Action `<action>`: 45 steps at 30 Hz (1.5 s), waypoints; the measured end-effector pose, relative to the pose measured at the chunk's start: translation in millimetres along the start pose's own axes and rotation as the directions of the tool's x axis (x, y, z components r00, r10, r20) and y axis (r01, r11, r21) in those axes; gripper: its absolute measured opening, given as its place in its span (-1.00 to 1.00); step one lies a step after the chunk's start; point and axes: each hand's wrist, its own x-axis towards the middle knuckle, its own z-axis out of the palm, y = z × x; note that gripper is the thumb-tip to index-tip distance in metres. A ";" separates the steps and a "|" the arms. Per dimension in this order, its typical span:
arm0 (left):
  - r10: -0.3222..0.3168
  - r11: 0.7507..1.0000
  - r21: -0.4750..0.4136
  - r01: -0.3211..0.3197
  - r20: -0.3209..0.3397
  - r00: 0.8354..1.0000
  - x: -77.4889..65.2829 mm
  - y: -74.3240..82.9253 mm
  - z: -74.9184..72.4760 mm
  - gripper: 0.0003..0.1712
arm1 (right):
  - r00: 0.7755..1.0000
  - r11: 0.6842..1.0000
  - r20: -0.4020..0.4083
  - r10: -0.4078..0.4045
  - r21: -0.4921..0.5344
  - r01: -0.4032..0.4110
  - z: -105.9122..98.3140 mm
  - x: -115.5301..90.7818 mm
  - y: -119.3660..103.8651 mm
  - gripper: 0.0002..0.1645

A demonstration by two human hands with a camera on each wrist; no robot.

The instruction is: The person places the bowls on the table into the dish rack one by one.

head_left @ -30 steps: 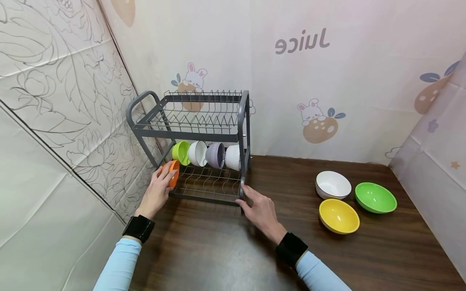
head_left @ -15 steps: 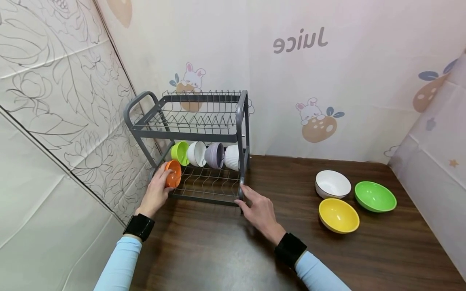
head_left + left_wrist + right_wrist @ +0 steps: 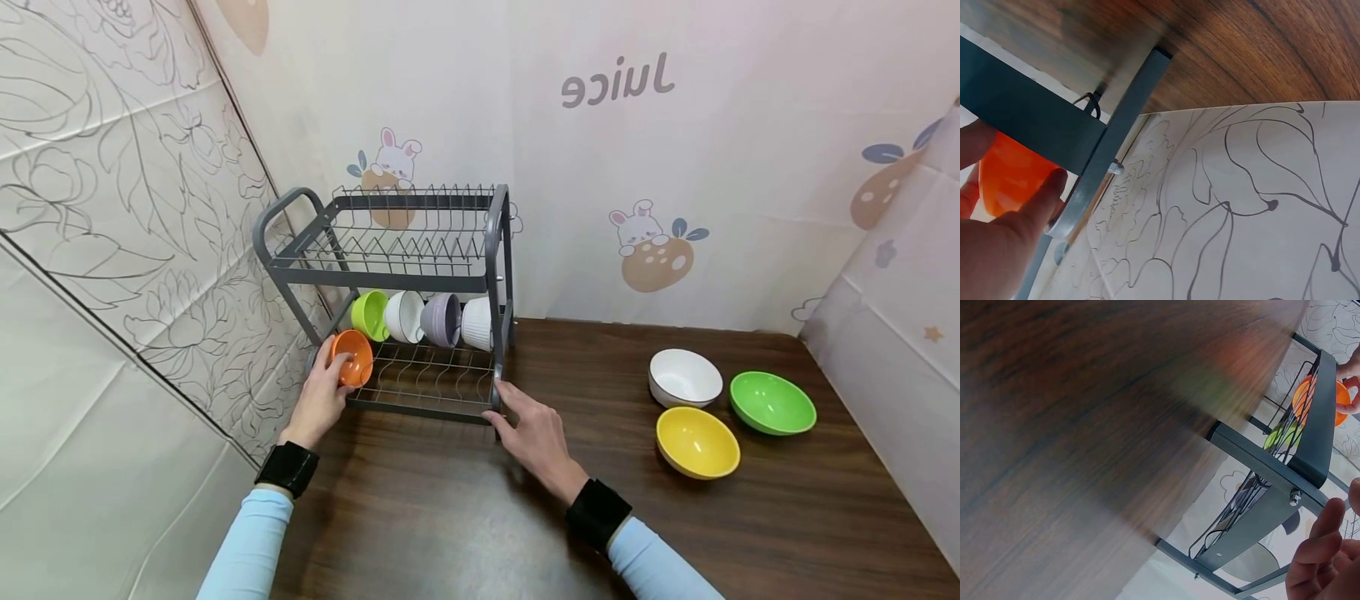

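Note:
My left hand [image 3: 321,393] holds an orange cup [image 3: 358,348] at the front left of the lower tier of a dark grey dish rack [image 3: 420,410]. The cup is tilted, its mouth turned toward the right and front. In the left wrist view the fingers and thumb wrap the orange cup [image 3: 1013,175] behind the rack's front bar. My right hand [image 3: 538,433] grips the rack's front right post low down, thumb in front. Behind, on the lower tier, a lime green cup [image 3: 367,315], a white cup [image 3: 403,317], a purple cup [image 3: 441,321] and a white ribbed cup [image 3: 477,323] lie tipped in a row.
A white bowl [image 3: 684,379], a green bowl [image 3: 772,404] and a yellow bowl [image 3: 697,443] stand upright on the wooden table [image 3: 420,517] at the right. The rack's wire upper tier [image 3: 405,242] overhangs the cups. A patterned wall sheet [image 3: 150,225] stands close on the left.
The orange cup has turned in my left hand, so that more of its inside faces front, and it has shifted slightly left. My right hand stays at the rack's post.

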 end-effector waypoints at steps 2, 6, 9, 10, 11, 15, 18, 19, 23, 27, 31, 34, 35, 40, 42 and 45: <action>-0.011 1.000 0.024 0.011 -0.010 1.000 -0.8 1.5 0.7 -0.38 | 1.000 1.000 -0.002 -0.003 -0.002 0.003 -0.1 0.1 0.0 -0.34; 0.012 0.990 0.139 -0.005 -0.047 0.999 0.0 3.3 1.7 -0.37 | 1.000 1.000 -0.003 -0.009 -0.006 0.009 -0.4 -0.2 0.0 -0.33; 0.026 0.970 0.242 -0.008 -0.074 0.997 2.3 3.3 0.8 -0.35 | 1.000 1.000 -0.005 -0.010 -0.003 0.010 -0.7 -0.3 -0.3 -0.33; 0.027 0.964 0.266 -0.004 -0.082 0.996 3.1 3.0 0.2 -0.35 | 1.000 1.000 -0.004 -0.008 -0.002 0.008 -0.7 -0.3 -0.3 -0.33; 0.021 0.959 0.282 0.004 -0.083 0.996 3.6 3.0 -0.6 -0.35 | 1.000 1.000 -0.004 -0.007 0.000 0.007 -0.9 -0.2 -0.5 -0.33; -0.004 0.956 0.294 0.022 -0.061 0.998 3.5 3.2 -2.5 -0.34 | 1.000 1.000 0.001 -0.001 -0.003 0.001 -1.5 -0.2 -0.8 -0.33; -0.019 0.958 0.284 0.030 -0.043 0.999 2.5 2.4 -2.7 -0.34 | 1.000 1.000 0.003 0.000 -0.002 0.000 -1.3 0.0 -1.7 -0.33; -0.022 0.959 0.282 0.033 -0.039 0.999 2.6 2.2 -2.8 -0.35 | 1.000 1.000 0.002 0.001 0.001 -0.001 -1.3 0.2 -1.9 -0.33; -0.042 0.963 0.264 0.047 -0.024 0.999 2.6 2.3 -3.4 -0.35 | 1.000 1.000 0.001 0.000 0.010 0.000 -1.0 0.7 -2.0 -0.34; -0.063 0.966 0.253 0.061 0.000 0.998 1.3 3.9 -2.0 -0.39 | 1.000 1.000 0.006 0.003 0.013 -0.003 -1.0 0.0 -1.2 -0.38; -0.068 0.958 0.279 0.061 0.016 0.998 -0.4 8.3 1.4 -0.37 | 1.000 1.000 -0.006 -0.002 0.018 0.002 -3.1 -0.9 -0.3 -0.43; -0.023 0.954 0.299 0.032 -0.034 0.999 -3.2 22.3 5.1 -0.36 | 0.999 1.000 -0.032 -0.018 0.006 0.018 -8.7 -2.4 0.2 -0.48; 0.012 0.957 0.291 0.008 -0.067 0.998 -3.9 30.7 7.3 -0.37 | 0.999 1.000 -0.045 -0.021 -0.001 0.021 -12.0 -4.0 0.4 -0.50; 0.223 0.971 0.137 -0.194 -0.244 0.944 -4.3 96.1 21.5 -0.63 | 0.994 0.999 -0.107 -0.033 0.003 0.033 -32.3 -7.0 -0.7 -0.62; 0.294 0.956 0.081 -0.283 -0.242 0.925 -5.1 126.2 30.9 -0.75 | 0.990 0.999 -0.133 -0.044 0.012 0.045 -39.8 -7.5 -1.9 -0.67; 0.380 0.923 0.015 -0.385 -0.191 0.905 -9.9 164.8 48.4 -0.86 | 0.987 0.998 -0.153 -0.047 0.028 0.052 -49.2 -11.8 -4.3 -0.74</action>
